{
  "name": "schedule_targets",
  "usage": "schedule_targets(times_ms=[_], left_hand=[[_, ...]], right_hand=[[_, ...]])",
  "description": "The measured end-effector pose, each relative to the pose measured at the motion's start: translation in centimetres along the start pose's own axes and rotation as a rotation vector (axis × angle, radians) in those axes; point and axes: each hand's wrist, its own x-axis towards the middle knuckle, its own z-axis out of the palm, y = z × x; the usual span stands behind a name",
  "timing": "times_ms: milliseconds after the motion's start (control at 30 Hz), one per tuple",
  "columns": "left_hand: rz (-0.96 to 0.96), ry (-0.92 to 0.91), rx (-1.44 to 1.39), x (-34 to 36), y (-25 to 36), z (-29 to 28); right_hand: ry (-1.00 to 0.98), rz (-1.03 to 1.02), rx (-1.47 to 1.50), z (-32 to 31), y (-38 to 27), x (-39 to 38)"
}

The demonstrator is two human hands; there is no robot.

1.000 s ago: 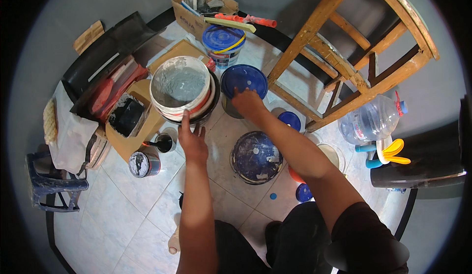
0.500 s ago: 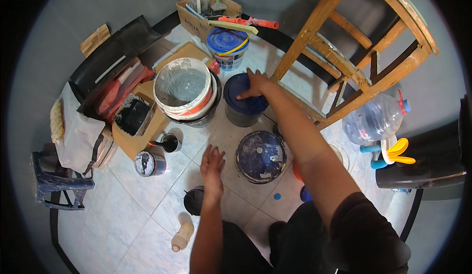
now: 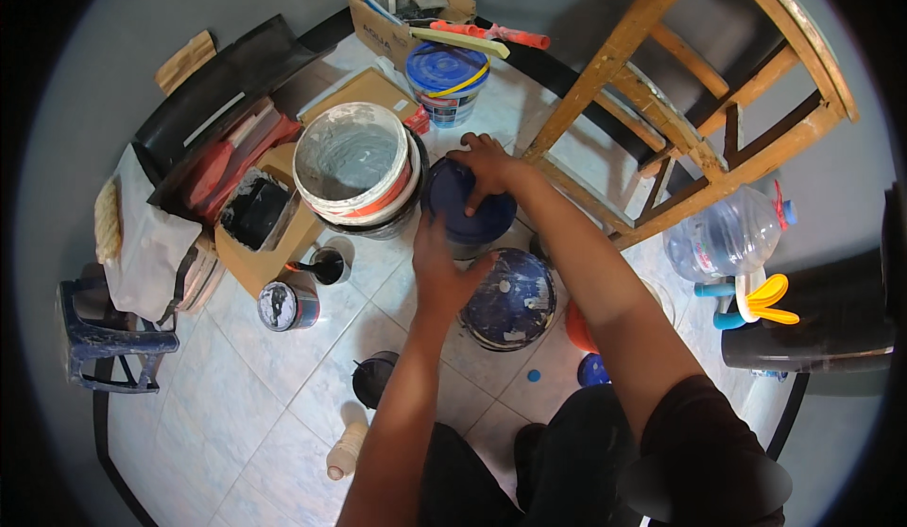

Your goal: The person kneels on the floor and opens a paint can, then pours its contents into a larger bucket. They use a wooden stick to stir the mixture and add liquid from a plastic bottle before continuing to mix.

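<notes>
A bucket with a dark blue lid (image 3: 452, 198) stands on the floor in front of me. My right hand (image 3: 487, 170) reaches over it from the right, its fingers hooked over the far rim and its thumb pressed on the lid. At the bucket's near left side is my left hand (image 3: 442, 272), thumb spread wide and fingers smeared by motion; whether they touch the bucket's wall I cannot tell. Just nearer, beside the left thumb, sits a round container with a paint-spattered dark blue top (image 3: 510, 305).
Left of the bucket are stacked pails (image 3: 364, 207) smeared with grey paint, a cup with a brush (image 3: 329, 266) and a paint can (image 3: 280, 306). A small black pot (image 3: 372, 380) and a bottle (image 3: 346, 453) lie nearer. A wooden chair (image 3: 605, 64) leans at the right, above a water jug (image 3: 723, 234).
My left hand has moved forward and right to the bucket's side. The lidded bucket has come slightly nearer under my right hand, whose fingers now curl over the rim. The view has shifted slightly.
</notes>
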Motion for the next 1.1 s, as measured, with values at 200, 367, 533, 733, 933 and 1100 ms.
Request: schedule_targets(times_ms=[200,367,533,733,933,1100], left_hand=[[-0.045,-0.123,0.409,3.5,-0.8,4.4],[-0.095,-0.085,0.397,3.3,-1.4,6.1],[-0.109,-0.083,0.436,3.2,-0.9,6.5],[-0.071,0.017,0.419,2.9,-0.7,6.1],[-0.051,0.171,0.262,2.8,0.8,5.4],[0.027,0.270,0.090,2.8,1.3,3.9]], right_hand=[[0.003,0.076,-0.118,-0.1,-1.0,2.1],[0.024,0.067,-0.107,-0.6,-1.2,2.2],[0.056,0.073,-0.105,-2.0,-1.2,1.1],[0.105,0.084,-0.144,-3.3,-2.6,0.5],[0.228,0.026,-0.142,-4.0,-1.5,1.1],[0.415,0.054,-0.045,-6.0,-3.9,1.3]])
